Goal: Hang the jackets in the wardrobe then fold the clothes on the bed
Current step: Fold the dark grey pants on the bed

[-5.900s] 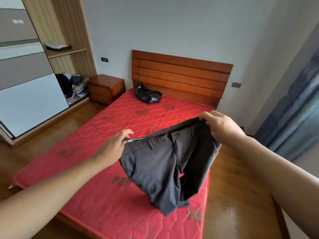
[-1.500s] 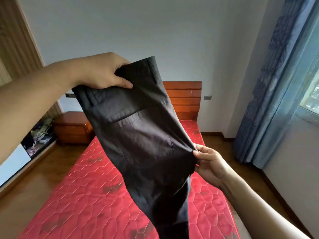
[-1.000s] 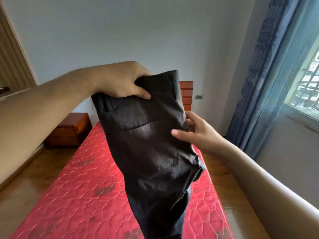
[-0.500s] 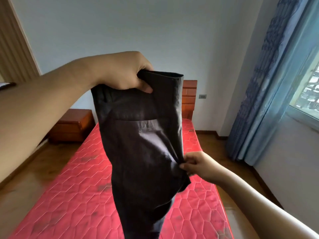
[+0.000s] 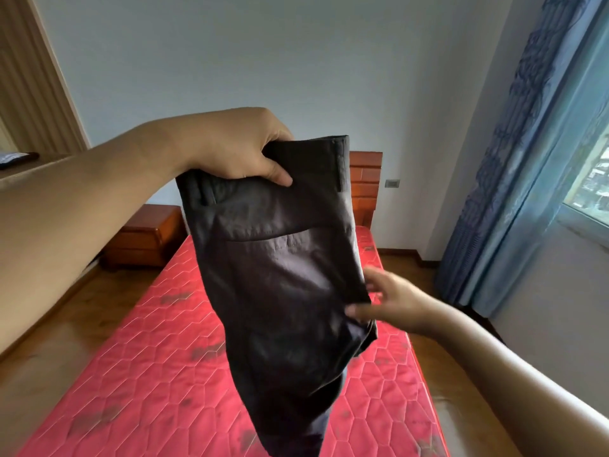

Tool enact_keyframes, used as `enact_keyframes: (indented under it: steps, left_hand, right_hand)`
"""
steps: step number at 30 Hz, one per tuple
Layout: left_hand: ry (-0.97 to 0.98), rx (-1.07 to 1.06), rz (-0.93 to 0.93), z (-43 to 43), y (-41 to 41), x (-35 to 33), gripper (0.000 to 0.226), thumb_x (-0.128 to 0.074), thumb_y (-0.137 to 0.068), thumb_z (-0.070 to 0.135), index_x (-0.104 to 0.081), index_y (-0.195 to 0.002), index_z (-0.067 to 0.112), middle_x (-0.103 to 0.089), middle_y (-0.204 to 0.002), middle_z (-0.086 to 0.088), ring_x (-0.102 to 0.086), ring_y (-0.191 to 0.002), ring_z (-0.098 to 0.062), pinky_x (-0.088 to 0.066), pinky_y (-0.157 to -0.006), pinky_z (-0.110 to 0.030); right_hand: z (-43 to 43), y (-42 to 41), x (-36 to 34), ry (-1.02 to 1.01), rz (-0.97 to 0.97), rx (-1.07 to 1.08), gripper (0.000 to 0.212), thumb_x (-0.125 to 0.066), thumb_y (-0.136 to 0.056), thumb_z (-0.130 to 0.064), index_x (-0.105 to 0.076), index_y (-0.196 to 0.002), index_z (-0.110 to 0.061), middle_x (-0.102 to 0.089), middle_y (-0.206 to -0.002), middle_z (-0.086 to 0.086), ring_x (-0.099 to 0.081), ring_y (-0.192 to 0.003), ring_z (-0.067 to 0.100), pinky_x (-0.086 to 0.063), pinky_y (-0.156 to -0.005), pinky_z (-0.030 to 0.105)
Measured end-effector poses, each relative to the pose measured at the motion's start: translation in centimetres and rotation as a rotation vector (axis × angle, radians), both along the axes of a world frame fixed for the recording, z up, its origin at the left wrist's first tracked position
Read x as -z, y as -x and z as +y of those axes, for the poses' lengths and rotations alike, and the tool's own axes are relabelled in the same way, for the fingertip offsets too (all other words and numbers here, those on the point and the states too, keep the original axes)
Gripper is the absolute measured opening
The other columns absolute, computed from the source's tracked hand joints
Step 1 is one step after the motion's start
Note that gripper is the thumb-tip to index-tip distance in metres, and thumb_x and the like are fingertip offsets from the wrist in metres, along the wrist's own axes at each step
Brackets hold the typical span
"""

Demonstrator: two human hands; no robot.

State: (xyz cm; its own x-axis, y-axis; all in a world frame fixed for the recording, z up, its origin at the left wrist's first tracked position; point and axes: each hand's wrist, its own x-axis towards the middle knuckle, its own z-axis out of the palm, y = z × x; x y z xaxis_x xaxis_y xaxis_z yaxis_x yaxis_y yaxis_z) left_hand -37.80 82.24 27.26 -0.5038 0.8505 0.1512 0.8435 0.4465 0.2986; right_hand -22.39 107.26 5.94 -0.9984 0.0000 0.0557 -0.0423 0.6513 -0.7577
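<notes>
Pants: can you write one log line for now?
left hand grips pants waistband, raised | right hand at side edge, blurred, grip unclear | pants hang over bed

left hand [image 5: 240,150] grips trousers [image 5: 283,275] waistband | right hand [image 5: 392,301] blurred, seemingly pinching edge | above bed [image 5: 148,357]

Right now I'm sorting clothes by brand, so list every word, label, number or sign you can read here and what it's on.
No text can be read in this view.
The trousers: no tag or brand on the side shown.
The wall switch: too small to show any marking.
The dark thing on the shelf: blurred, nothing legible.
</notes>
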Motion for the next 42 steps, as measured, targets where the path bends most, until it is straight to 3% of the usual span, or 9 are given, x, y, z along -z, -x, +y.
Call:
enact_keyframes:
  steps: [2, 5, 12, 18, 23, 27, 33, 37, 42]
  left_hand:
    - [0.006, 0.020, 0.004, 0.6, -0.5, 0.5, 0.012, -0.080, -0.084, 0.031, -0.074, -0.094, 0.034, -0.075, -0.085, 0.020, -0.070, -0.075, 0.002, -0.055, -0.073, -0.029]
    - [0.004, 0.044, 0.015, 1.7, -1.4, 1.4, 0.013, -0.081, -0.083, 0.033, -0.073, -0.094, 0.034, -0.074, -0.084, 0.020, -0.069, -0.074, 0.003, -0.052, -0.069, -0.027]
    - [0.001, -0.017, -0.106, -2.5, -0.3, 4.2, 0.023, -0.084, -0.079, 0.032, -0.071, -0.099, 0.034, -0.075, -0.093, 0.019, -0.070, -0.085, 0.000, -0.059, -0.081, -0.037]
    - [-0.577, 0.089, -0.381, -4.6, -3.1, 8.9, 0.028, -0.086, -0.078, 0.032, -0.070, -0.101, 0.034, -0.075, -0.099, 0.002, -0.073, -0.095, -0.017, -0.059, -0.079, -0.024]
    - [-0.913, 0.280, -0.465, -3.1, -4.7, 9.3, 0.056, -0.087, -0.078, 0.036, -0.052, -0.121, 0.041, -0.070, -0.097, -0.005, -0.072, -0.088, -0.022, -0.061, -0.075, -0.037]
    - [-0.898, 0.309, -0.502, -0.1, -4.0, 12.0, 0.046, -0.075, -0.089, 0.015, -0.047, -0.114, 0.040, -0.064, -0.111, -0.021, -0.069, -0.101, -0.029, -0.060, -0.084, -0.039]
    - [-0.519, 0.023, -0.332, 2.9, -1.5, 20.7, 0.045, -0.064, -0.090, -0.012, -0.071, -0.079, 0.032, -0.066, -0.099, 0.004, -0.066, -0.096, -0.014, -0.049, -0.090, -0.030]
    - [-0.313, -0.050, -0.405, 4.1, -1.1, 28.4, 0.038, -0.066, -0.089, -0.011, -0.079, -0.086, 0.024, -0.068, -0.107, 0.013, -0.066, -0.106, -0.011, -0.048, -0.095, -0.022]
    - [-0.021, -0.095, -0.239, 5.4, 1.7, 37.5, 0.028, -0.068, -0.090, -0.003, -0.080, -0.099, 0.021, -0.061, -0.112, 0.020, -0.056, -0.108, -0.011, -0.046, -0.100, -0.037]
  right_hand:
    - [-1.7, 0.7, -3.9, 0.290, 0.218, 0.013, 0.059, -0.083, -0.080, -0.043, -0.060, -0.129, -0.020, -0.071, -0.123, 0.003, -0.067, -0.117, 0.022, -0.052, -0.102, 0.045]
    - [-3.9, 1.5, -8.6, 0.328, 0.483, 0.135, 0.046, -0.081, -0.080, -0.041, -0.068, -0.118, -0.018, -0.076, -0.108, 0.004, -0.073, -0.103, 0.025, -0.058, -0.091, 0.053]
    - [-3.0, 0.0, -8.4, 0.555, 0.554, 0.256, 0.023, -0.075, -0.083, -0.014, -0.074, -0.105, -0.008, -0.076, -0.103, 0.019, -0.073, -0.097, 0.035, -0.056, -0.092, 0.063]
    - [-2.7, -3.8, -8.9, 0.516, 0.653, 0.182, 0.028, -0.076, -0.085, -0.005, -0.072, -0.111, -0.016, -0.077, -0.104, 0.010, -0.074, -0.093, 0.027, -0.061, -0.081, 0.043]
    - [-1.4, -6.9, -11.0, 0.531, 0.817, 0.042, 0.058, -0.065, -0.091, 0.012, -0.031, -0.120, -0.025, -0.069, -0.112, 0.023, -0.073, -0.085, 0.042, -0.063, -0.067, 0.052]
    - [1.5, -6.6, -9.1, 0.324, 0.691, 0.148, 0.033, -0.063, -0.091, 0.011, -0.057, -0.097, -0.021, -0.060, -0.106, 0.033, -0.061, -0.095, 0.055, -0.051, -0.076, 0.073]
    - [6.2, -3.6, -1.2, 0.066, 0.294, 0.182, 0.035, -0.069, -0.087, 0.012, -0.079, -0.091, -0.022, -0.061, -0.104, 0.011, -0.063, -0.100, 0.030, -0.053, -0.089, 0.052]
    - [8.3, -2.1, 5.7, -0.110, 0.047, 0.127, 0.035, -0.072, -0.085, 0.004, -0.081, -0.099, -0.026, -0.064, -0.109, 0.006, -0.063, -0.103, 0.024, -0.051, -0.093, 0.043]
    - [10.7, 1.9, 14.3, -0.344, -0.186, -0.011, 0.032, -0.069, -0.090, -0.015, -0.077, -0.115, -0.033, -0.060, -0.099, -0.001, -0.048, -0.105, 0.023, -0.042, -0.097, 0.035]
